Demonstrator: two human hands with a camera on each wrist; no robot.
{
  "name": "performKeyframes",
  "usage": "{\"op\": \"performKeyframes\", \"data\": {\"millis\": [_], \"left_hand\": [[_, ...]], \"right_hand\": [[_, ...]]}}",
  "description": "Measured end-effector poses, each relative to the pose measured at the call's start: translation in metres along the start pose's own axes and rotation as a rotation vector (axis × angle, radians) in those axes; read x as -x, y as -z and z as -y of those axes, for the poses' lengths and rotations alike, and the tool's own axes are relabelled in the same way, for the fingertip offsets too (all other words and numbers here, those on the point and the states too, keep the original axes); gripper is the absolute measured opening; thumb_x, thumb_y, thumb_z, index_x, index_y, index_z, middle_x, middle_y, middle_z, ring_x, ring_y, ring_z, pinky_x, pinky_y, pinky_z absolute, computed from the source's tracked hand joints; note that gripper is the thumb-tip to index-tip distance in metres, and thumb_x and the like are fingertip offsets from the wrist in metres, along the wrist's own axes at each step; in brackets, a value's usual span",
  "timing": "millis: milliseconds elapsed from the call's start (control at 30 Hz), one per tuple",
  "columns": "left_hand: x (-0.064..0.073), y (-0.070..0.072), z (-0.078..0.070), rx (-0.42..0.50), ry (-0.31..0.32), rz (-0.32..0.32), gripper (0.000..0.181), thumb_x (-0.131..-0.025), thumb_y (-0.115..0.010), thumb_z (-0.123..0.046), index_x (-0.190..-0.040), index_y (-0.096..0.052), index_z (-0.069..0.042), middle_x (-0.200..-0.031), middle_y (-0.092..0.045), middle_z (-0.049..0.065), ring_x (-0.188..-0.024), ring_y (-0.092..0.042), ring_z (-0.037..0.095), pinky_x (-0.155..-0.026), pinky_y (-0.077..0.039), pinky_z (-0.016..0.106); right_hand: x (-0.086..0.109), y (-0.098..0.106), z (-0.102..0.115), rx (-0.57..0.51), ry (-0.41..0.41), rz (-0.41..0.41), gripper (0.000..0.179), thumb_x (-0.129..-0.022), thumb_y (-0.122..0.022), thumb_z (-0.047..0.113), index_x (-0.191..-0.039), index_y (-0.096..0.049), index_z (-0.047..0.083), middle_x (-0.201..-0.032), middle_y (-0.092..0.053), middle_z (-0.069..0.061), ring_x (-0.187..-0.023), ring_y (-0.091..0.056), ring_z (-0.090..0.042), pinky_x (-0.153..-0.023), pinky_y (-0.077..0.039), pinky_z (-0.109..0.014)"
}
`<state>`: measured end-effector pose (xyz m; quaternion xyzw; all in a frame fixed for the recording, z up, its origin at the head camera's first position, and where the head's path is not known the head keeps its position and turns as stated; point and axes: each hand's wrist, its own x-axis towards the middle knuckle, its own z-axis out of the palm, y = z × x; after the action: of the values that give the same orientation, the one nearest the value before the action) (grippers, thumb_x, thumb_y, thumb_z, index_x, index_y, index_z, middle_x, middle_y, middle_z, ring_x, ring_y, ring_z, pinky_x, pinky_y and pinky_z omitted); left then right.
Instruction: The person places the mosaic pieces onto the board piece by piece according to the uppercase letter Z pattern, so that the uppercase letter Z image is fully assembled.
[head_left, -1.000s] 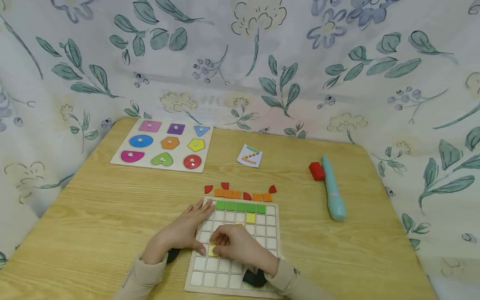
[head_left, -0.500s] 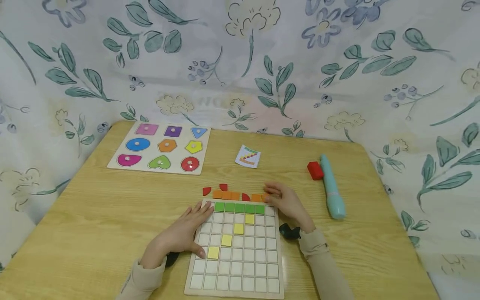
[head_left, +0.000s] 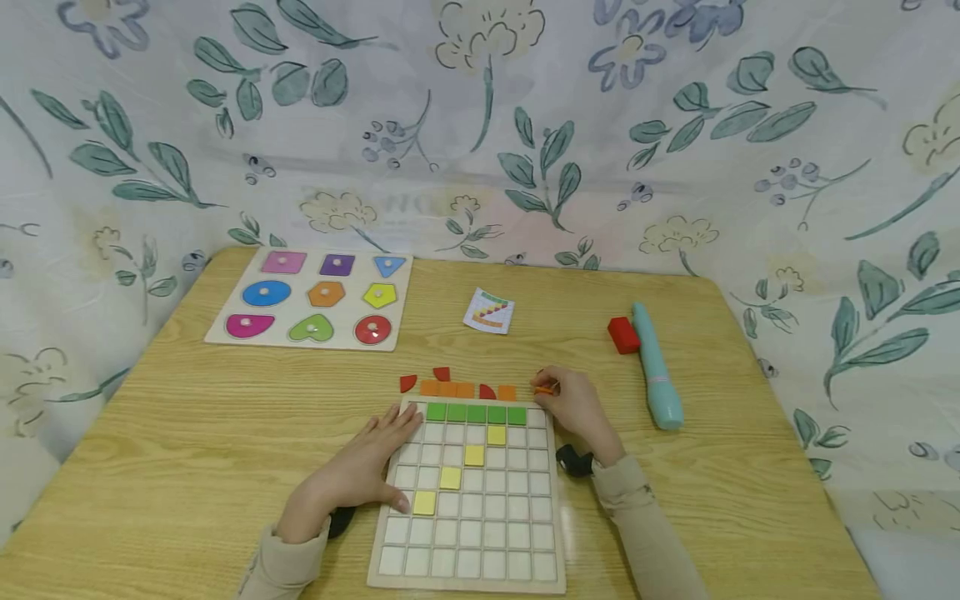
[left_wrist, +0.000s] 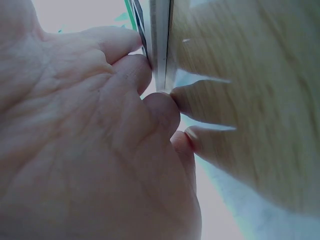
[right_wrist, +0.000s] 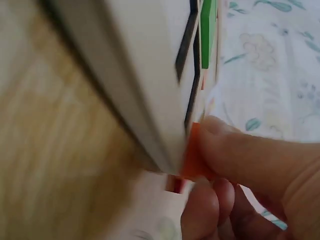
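Observation:
A light wooden grid board (head_left: 493, 534) lies on the table. My left hand (head_left: 358, 468) rests spread along its left edge, fingers at the top left corner and thumb over the rim. Beyond the top right corner, my right hand (head_left: 573, 407) pinches an orange square tile (right_wrist: 194, 159) between thumb and fingers. Green tiles (head_left: 477, 414) fill part of the top row, and yellow tiles (head_left: 474, 455) step diagonally down to the left. Behind the board lie more orange squares (head_left: 447, 389) and red quarter-round pieces (head_left: 407, 383).
A small card (head_left: 489, 312) printed with a coloured pattern lies farther back. At the back left is a knobbed shape puzzle (head_left: 343, 323). To the right, a turquoise stick (head_left: 657, 371) lies against a red block (head_left: 623, 335). A floral cloth (head_left: 480, 150) hangs behind the table.
My right hand has moved from a yellow tile on the grid to the row behind the board and picked up the rightmost orange square. The left hand stays on the board's edge.

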<state>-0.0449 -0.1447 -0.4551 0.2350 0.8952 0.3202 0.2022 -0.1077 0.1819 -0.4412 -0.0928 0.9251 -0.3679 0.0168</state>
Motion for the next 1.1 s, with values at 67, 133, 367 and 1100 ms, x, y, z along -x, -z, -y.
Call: {"op": "performKeyframes", "data": {"millis": [67,133,367,1100], "left_hand": [[0.000,0.000,0.000,0.005,0.000,0.000,0.114,-0.063,-0.087,-0.035,-0.154,-0.024,-0.006,-0.163,-0.015,0.013,-0.151,-0.004,0.039,-0.120,-0.007,0.061],[0.000,0.000,-0.001,0.004,0.009,0.000,0.114,-0.063,-0.087,-0.035,-0.154,-0.023,-0.006,-0.163,-0.015,0.013,-0.151,-0.004,0.038,-0.120,-0.007,0.061],[0.001,-0.001,0.001,0.004,0.016,-0.007,0.113,-0.065,-0.086,-0.037,-0.154,-0.024,-0.006,-0.163,-0.015,0.013,-0.151,-0.004,0.038,-0.120,-0.007,0.060],[-0.001,-0.002,0.002,-0.002,-0.005,-0.019,0.115,-0.062,-0.087,-0.036,-0.153,-0.025,-0.005,-0.162,-0.017,0.014,-0.151,-0.006,0.039,-0.120,-0.006,0.060]], "right_hand": [[0.004,0.001,0.008,-0.006,0.002,-0.013,0.016,-0.081,-0.076,0.008,-0.097,-0.073,0.007,-0.091,-0.073,-0.006,-0.075,-0.061,-0.013,-0.066,-0.049,-0.023],[0.009,-0.002,0.022,-0.053,0.011,0.040,0.014,-0.083,-0.075,0.012,-0.096,-0.074,0.008,-0.089,-0.074,-0.004,-0.074,-0.062,-0.011,-0.065,-0.050,-0.021],[0.038,-0.042,0.077,-0.294,0.056,0.531,0.010,-0.085,-0.073,0.010,-0.094,-0.075,0.007,-0.079,-0.073,-0.004,-0.060,-0.061,-0.006,-0.056,-0.052,-0.018],[0.064,-0.083,0.105,0.014,0.243,0.505,0.006,-0.079,-0.080,0.019,-0.078,-0.074,0.021,-0.074,-0.063,0.013,-0.061,-0.046,0.006,-0.055,-0.040,-0.010]]}}
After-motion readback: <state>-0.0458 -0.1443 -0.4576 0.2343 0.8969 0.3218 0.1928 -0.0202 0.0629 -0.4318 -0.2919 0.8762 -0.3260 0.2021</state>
